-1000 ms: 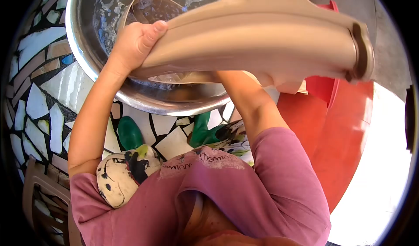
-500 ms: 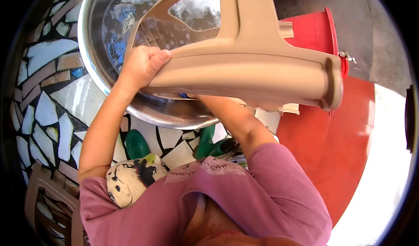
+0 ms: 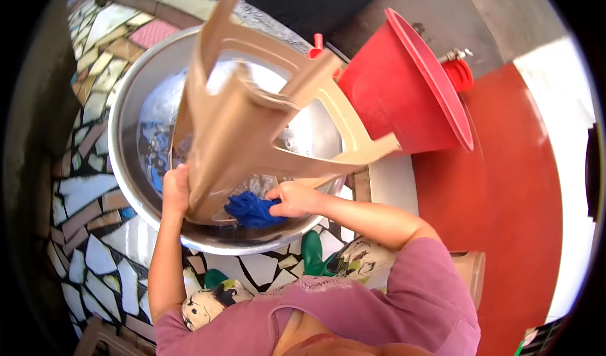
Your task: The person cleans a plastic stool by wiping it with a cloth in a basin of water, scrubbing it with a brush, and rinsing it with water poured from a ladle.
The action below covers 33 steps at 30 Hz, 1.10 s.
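A beige plastic stool [image 3: 230,128] is tilted over a wide metal basin [image 3: 115,138], its legs pointing up and away from me. My left hand [image 3: 177,190] grips the stool's near-left edge, fingers closed. In my right hand [image 3: 294,199] is a bunched blue cloth [image 3: 252,211], against or close beside the near part of the stool; exact contact is unclear. Foamy water with blue reflections [image 3: 154,141] shows inside the basin, partly hidden behind the stool.
A large red bucket [image 3: 398,90] leans at the right of the basin, near a metal tap [image 3: 456,54]. Green boots [image 3: 312,253] stand below the basin on stone paving [image 3: 95,255]. Red flooring [image 3: 499,217] lies at the right, another beige plastic piece [image 3: 472,271] below.
The stool has turned from lying sideways to legs upward and away. My right hand and the blue cloth, mostly hidden behind it before, now show. The view has shifted.
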### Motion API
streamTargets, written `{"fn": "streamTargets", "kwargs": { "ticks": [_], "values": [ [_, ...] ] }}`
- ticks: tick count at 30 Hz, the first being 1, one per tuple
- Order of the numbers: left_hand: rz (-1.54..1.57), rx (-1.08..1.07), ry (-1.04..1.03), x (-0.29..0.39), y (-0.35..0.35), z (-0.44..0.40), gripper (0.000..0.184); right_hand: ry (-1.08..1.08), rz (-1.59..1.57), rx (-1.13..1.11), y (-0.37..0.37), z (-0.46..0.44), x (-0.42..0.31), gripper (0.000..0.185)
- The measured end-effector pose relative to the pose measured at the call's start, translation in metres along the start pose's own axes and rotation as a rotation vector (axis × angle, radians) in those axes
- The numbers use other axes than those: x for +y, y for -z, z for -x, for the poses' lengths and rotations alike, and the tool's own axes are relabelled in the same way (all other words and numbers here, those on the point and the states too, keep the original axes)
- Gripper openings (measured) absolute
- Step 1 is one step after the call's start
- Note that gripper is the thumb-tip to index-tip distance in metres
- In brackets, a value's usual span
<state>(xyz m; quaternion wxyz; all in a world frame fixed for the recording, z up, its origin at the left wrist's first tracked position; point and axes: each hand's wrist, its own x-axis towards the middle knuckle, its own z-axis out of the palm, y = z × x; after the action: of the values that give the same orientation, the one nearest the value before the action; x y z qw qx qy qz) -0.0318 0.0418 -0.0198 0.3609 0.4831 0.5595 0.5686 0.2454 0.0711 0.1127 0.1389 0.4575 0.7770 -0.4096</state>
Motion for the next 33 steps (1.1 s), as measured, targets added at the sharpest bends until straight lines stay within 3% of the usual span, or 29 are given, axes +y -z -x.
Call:
{"fn": "streamTargets", "kwargs": {
  "ticks": [7, 13, 17, 19, 21, 23, 25, 27, 29, 30, 32, 33],
  "values": [
    [0.028, 0.102, 0.235, 0.062, 0.023, -0.032, 0.079, 0.138, -0.341, 0.046, 0.064, 0.079, 0.015, 0.028],
    [0.090, 0.249, 0.354, 0.129, 0.019, -0.076, 0.067, -0.022, -0.543, 0.163, 0.098, 0.107, 0.090, 0.022],
    [0.004, 0.177, 0.351, 0.174, 0.003, -0.094, 0.054, -0.044, -0.422, 0.366, 0.091, 0.073, 0.154, 0.028],
    [-0.009, 0.024, 0.305, 0.183, -0.005, -0.100, 0.047, -0.033, -0.333, 0.463, 0.084, 0.050, 0.168, 0.032],
    [-0.257, -0.024, 0.265, 0.178, -0.012, -0.108, 0.036, -0.013, -0.318, 0.542, 0.054, 0.003, 0.201, 0.037],
    [-0.456, -0.077, 0.150, 0.188, -0.047, -0.109, 0.039, 0.033, -0.206, 0.560, 0.026, -0.027, 0.220, 0.048],
    [-0.555, -0.117, 0.189, 0.197, -0.076, -0.109, 0.043, 0.074, -0.077, 0.353, 0.046, -0.002, 0.193, 0.055],
    [-0.760, -0.126, 0.170, 0.197, -0.098, -0.110, 0.049, 0.094, -0.012, 0.424, 0.036, -0.011, 0.200, 0.057],
    [-0.750, -0.169, 0.138, 0.189, -0.112, -0.108, 0.053, 0.226, -0.179, 0.529, 0.044, -0.016, 0.204, 0.054],
    [-0.714, -0.240, 0.128, 0.184, -0.110, -0.103, 0.055, 0.192, -0.311, 0.501, 0.048, -0.013, 0.209, 0.052],
    [-0.659, -0.381, 0.187, 0.184, -0.096, -0.088, 0.064, 0.301, -0.415, 0.702, 0.054, -0.003, 0.216, 0.046],
    [-0.812, -0.451, 0.064, 0.180, -0.074, -0.080, 0.065, 0.315, -0.476, 0.767, 0.057, 0.008, 0.223, 0.044]
  ]
}}
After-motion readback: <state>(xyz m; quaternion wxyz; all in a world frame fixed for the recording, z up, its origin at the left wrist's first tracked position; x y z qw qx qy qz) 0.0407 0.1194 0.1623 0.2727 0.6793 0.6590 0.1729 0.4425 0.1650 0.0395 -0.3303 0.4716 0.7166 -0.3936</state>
